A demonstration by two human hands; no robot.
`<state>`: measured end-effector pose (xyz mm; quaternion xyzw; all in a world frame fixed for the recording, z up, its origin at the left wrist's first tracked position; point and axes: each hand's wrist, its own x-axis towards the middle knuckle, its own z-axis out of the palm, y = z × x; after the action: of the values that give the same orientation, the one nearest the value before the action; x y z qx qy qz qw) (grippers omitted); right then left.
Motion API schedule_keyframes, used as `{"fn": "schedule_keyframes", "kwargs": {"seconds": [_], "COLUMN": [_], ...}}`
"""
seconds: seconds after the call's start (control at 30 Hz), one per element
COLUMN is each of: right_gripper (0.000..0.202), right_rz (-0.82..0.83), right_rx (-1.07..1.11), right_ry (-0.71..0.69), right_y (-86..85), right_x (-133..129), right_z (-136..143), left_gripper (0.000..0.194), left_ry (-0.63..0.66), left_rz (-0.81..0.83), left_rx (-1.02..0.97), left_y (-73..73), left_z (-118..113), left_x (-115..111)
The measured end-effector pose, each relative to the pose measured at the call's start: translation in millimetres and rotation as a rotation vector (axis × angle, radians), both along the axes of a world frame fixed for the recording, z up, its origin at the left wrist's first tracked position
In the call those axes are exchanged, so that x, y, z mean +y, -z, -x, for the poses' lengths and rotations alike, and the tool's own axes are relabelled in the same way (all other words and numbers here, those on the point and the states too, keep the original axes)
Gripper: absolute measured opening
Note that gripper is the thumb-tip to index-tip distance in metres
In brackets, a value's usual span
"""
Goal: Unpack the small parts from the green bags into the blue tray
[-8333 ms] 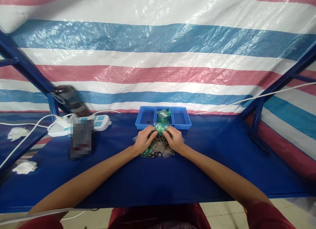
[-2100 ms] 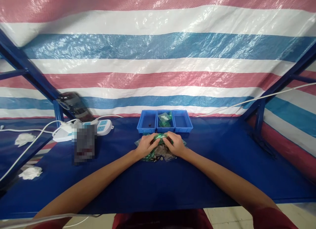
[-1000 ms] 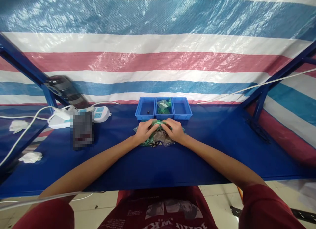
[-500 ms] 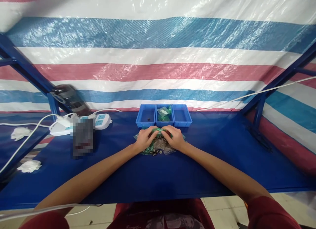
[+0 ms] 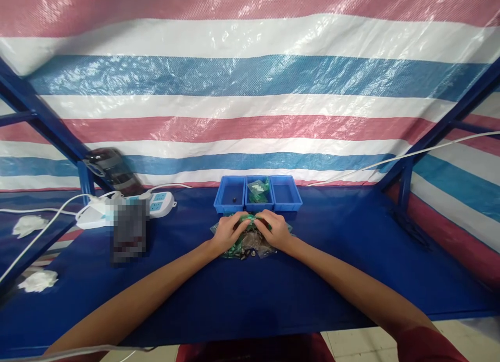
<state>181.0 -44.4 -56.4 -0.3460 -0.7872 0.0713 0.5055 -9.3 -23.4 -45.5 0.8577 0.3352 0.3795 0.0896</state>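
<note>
My left hand (image 5: 230, 234) and my right hand (image 5: 276, 229) are closed on a green plastic bag (image 5: 249, 217), their fingertips close together over it. Beneath and between them lies a clear bag (image 5: 253, 240) with dark contents. Small dark metal parts (image 5: 247, 254) lie at its near edge on the blue table. Just beyond my hands stand three blue bins side by side. The left bin (image 5: 229, 207) holds a small dark piece, the middle bin (image 5: 259, 207) holds green and clear bags, and the right bin (image 5: 288, 207) shows its bare bottom.
A white power strip (image 5: 163, 204) with plugs and cables lies at the left, beside a blurred dark object (image 5: 128, 229). A dark bottle-like item (image 5: 113, 169) leans behind. Crumpled white tissues (image 5: 38, 281) lie far left. Dark strands (image 5: 410, 227) lie at the right by the frame.
The whole scene sits slightly lower in view as the camera has tilted. My hands keep nearly the same place and hold on the green bag.
</note>
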Motion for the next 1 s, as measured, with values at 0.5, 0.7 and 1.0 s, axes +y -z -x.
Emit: {"fn": "schedule_keyframes", "kwargs": {"seconds": [0.5,0.7,1.0], "right_gripper": [0.020,0.021,0.026], "right_rz": [-0.020,0.005,0.026], "right_rx": [0.048,-0.004,0.028], "right_ry": [0.044,0.050,0.032], "right_y": [-4.0,1.8,-2.3], "right_x": [-2.5,-0.7,-0.8], "right_z": [-1.2,-2.0,-1.3], "left_gripper": [0.028,0.036,0.031], "left_ry": [-0.016,-0.035,0.005], "left_rz": [0.045,-0.014,0.043], "left_rx": [0.007,-0.037,-0.026], "left_y": [0.2,1.5,1.3], "left_z": [-4.8,-3.4,-2.6], "left_x": [3.9,2.6,2.7]}}
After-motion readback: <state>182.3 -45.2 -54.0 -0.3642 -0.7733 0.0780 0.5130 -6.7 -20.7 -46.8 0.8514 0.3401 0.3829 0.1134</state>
